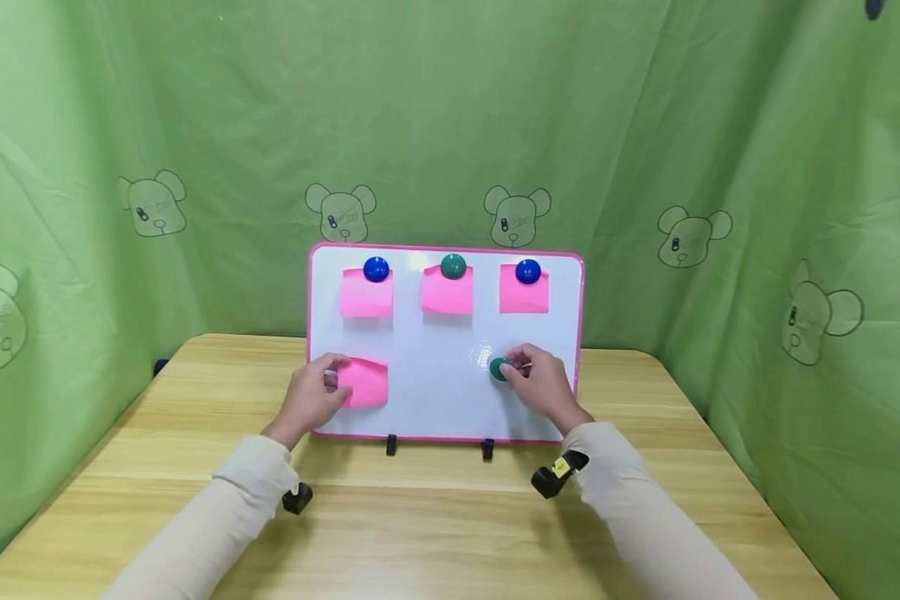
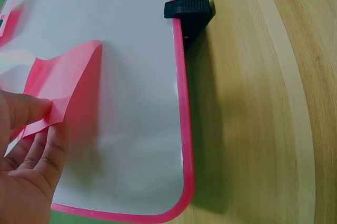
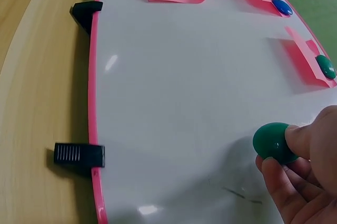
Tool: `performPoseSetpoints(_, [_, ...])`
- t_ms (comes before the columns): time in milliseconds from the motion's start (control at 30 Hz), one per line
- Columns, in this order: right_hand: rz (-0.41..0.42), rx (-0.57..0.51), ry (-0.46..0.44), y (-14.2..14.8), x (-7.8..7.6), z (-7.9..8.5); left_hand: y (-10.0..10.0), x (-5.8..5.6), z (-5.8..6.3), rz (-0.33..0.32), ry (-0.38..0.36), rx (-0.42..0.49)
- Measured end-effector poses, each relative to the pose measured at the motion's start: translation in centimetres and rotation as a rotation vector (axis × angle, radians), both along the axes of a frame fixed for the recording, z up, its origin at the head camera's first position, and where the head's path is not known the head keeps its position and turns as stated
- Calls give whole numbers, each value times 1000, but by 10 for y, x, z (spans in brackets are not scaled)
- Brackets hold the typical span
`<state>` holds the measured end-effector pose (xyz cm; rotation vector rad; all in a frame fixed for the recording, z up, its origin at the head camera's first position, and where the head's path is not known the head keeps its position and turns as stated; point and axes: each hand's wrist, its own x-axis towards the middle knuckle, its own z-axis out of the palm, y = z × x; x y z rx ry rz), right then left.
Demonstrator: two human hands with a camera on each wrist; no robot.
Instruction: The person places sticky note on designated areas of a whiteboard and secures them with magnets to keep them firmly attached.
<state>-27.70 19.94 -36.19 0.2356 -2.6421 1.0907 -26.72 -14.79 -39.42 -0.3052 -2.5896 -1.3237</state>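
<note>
A pink sticky note (image 2: 66,77) is pinched by its side edge between the thumb and fingers of my left hand (image 1: 317,393), over the lower left of the whiteboard (image 1: 435,367). In the left wrist view the note's far corner curls away from the board. My right hand (image 1: 542,382) grips a round green magnet (image 3: 274,142) by its rim, in front of the board's lower right part. Along the top, three more pink notes hang under magnets: a blue magnet (image 1: 377,269) at left, a green magnet (image 1: 453,266) in the middle and another blue magnet (image 1: 528,271) at right.
The pink-framed board stands upright on black feet (image 3: 79,154) on a wooden table (image 1: 420,525). Behind it and at both sides hangs a green curtain (image 1: 435,125) with mouse-like drawings. Black wrist devices (image 1: 549,482) sit under both cuffs.
</note>
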Motion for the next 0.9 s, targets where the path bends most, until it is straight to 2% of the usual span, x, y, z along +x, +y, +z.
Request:
performPoseSetpoints(200, [37, -4, 4, -16, -8, -2, -1, -1, -2, 16, -6, -43])
performPoseSetpoints(533, [85, -42, -14, -52, -14, -3, 0, -1, 3, 47, 27, -123])
performPoseSetpoints(900, [158, -59, -13, -93, -21, -8, 2, -3, 4, 57, 1, -94])
